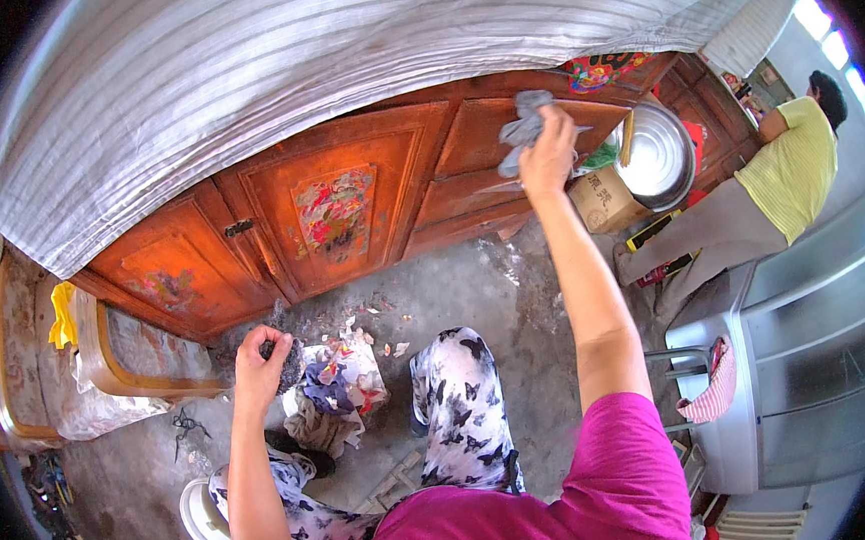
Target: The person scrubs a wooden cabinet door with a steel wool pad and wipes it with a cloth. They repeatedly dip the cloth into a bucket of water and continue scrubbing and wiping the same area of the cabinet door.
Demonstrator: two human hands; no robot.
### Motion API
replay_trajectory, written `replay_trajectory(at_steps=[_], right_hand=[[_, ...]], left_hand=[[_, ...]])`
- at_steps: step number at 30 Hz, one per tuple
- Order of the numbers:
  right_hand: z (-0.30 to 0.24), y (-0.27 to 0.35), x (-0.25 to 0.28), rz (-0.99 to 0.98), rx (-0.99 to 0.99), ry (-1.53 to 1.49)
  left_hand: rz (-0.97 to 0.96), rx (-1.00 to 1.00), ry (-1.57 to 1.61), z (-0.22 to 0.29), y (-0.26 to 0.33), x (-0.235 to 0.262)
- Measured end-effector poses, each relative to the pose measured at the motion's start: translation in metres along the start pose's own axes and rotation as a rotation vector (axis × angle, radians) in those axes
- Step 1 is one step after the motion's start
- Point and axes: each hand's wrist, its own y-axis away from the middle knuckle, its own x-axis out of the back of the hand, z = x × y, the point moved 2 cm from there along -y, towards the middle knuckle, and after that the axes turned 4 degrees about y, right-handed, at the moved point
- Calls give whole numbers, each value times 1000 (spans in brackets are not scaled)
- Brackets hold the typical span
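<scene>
My right hand (550,153) is stretched far forward, closed on a grey cloth (523,131) at the upper panels of a reddish-brown wooden cabinet (384,148). Whether the cloth presses on the wood is hard to tell. Lower and to the left, my left hand (257,368) pinches a dark, rough scouring pad (288,368) above the floor. Patches of worn, colourful picture (336,211) stick to the cabinet door. Just right of the scouring pad, a heap of crumpled rags (326,386) and paper scraps lies on the concrete.
A striped white sheet (268,71) hangs over the cabinet's top. At right stand a cardboard box (603,203), a large metal basin (660,159) and a person in a yellow shirt (792,175). A white bucket (201,517) sits by my left leg. Yellow gloves (62,316) hang at far left.
</scene>
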Motion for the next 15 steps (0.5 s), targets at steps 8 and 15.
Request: replay_trajectory(at_steps=[8, 15], right_hand=[[82, -12, -19, 304, -653, -113], [-26, -4, -26, 290, -513, -304]], left_hand=[[-31, -49, 34, 6, 5, -7], [-57, -24, 43, 0, 3, 3]])
